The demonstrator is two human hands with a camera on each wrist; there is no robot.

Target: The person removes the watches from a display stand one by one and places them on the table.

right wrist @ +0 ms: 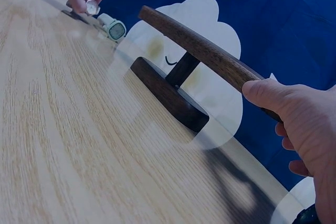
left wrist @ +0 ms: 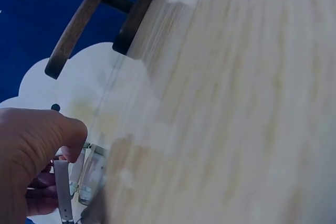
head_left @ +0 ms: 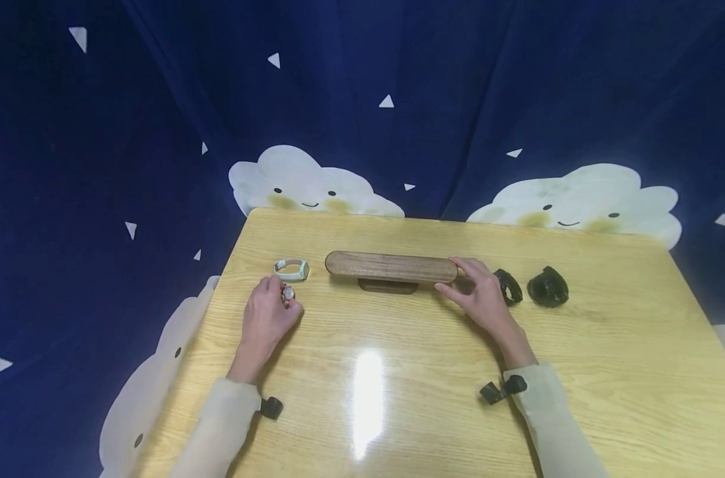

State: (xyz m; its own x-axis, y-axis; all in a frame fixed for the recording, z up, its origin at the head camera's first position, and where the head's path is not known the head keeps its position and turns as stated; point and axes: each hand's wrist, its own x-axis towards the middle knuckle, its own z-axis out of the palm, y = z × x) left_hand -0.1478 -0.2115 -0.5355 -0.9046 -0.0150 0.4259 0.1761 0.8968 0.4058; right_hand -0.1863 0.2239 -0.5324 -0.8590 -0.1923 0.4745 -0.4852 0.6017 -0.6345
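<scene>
A dark wooden T-shaped stand [head_left: 392, 267], with a long rounded bar on a short post and an oval base [right wrist: 173, 95], stands on the table. My right hand [head_left: 482, 295] grips the bar's right end, thumb on the near side and fingers behind. At the left, my left hand [head_left: 269, 312] pinches a small wristwatch [head_left: 287, 293] with a round pale dial; its strap [left wrist: 63, 190] shows below the thumb in the left wrist view. Just beyond that hand lies a mint-green watch [head_left: 292, 270] with its band closed in a loop; the right wrist view shows its squarish dark face [right wrist: 116, 31].
Two black watches rest right of the stand, one [head_left: 508, 287] close behind the right hand and another [head_left: 548, 287] farther right. The light wooden table [head_left: 434, 398] ends at a dark blue curtain [head_left: 362, 79] with cloud prints. Small black cameras sit at both wrists.
</scene>
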